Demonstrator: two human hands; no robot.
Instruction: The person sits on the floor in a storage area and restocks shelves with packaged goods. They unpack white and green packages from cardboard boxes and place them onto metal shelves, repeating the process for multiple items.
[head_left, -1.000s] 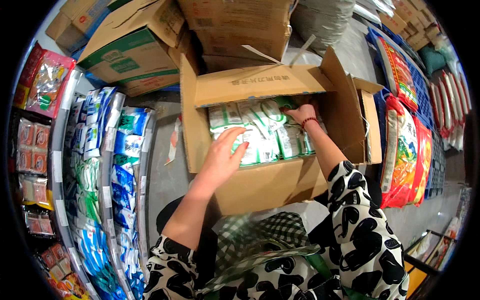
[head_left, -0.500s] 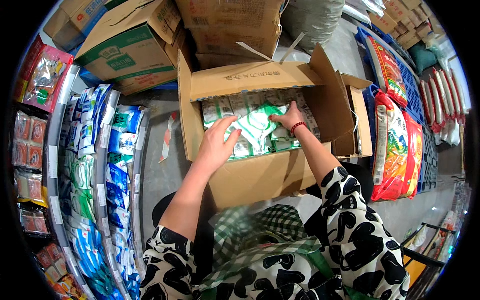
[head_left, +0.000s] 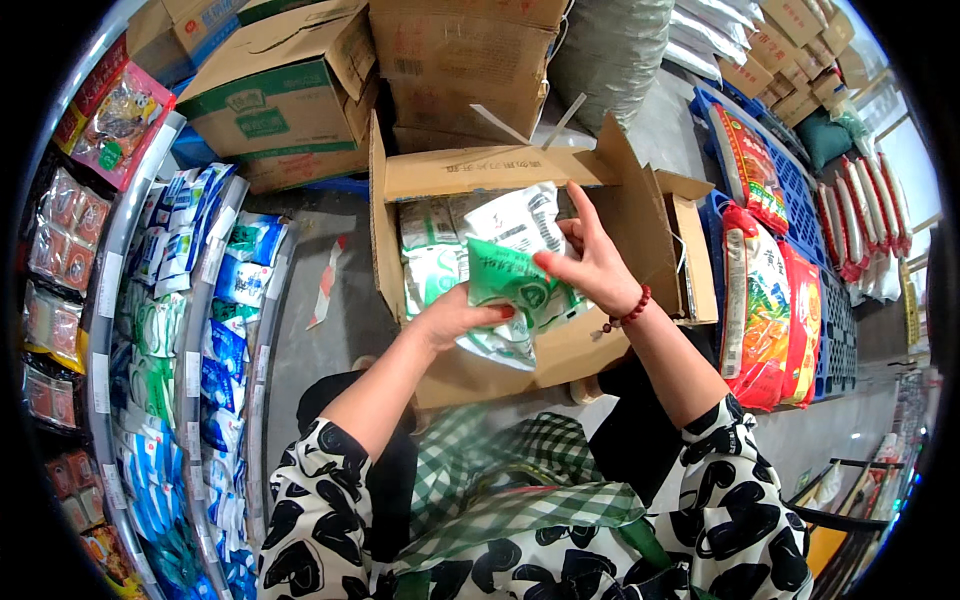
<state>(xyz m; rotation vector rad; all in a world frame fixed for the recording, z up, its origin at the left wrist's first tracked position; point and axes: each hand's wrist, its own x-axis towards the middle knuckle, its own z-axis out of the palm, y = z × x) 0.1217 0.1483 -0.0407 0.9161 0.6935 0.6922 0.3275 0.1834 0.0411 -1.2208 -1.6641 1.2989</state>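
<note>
Above the front of an open cardboard box point(head_left: 480, 385), my left hand point(head_left: 455, 318) grips green-and-white plastic bags, apparently two held together, by their lower left side. One green-and-white bag point(head_left: 510, 275) faces me; behind it a mostly white bag point(head_left: 515, 218) with printing sticks up. My right hand point(head_left: 600, 265), with a red bead bracelet at the wrist, grips their right side. Its thumb presses on the front and its index finger points up; its other fingers are partly hidden. More green-and-white bags point(head_left: 430, 270) lie inside the box.
Shelves of blue, white and green bags point(head_left: 235, 370) curve along my left. Big cartons point(head_left: 275, 115) and a large grey sack point(head_left: 605, 60) stand behind the box. To the right, red and yellow sacks point(head_left: 760, 300) rest by a blue pallet point(head_left: 835, 240). A striped strip point(head_left: 327, 283) lies on the floor.
Both hands have come up out of the box toward me, lifting green-and-white bags. The left hand, earlier spread over the bags, has closed on them. The view has shifted slightly.
</note>
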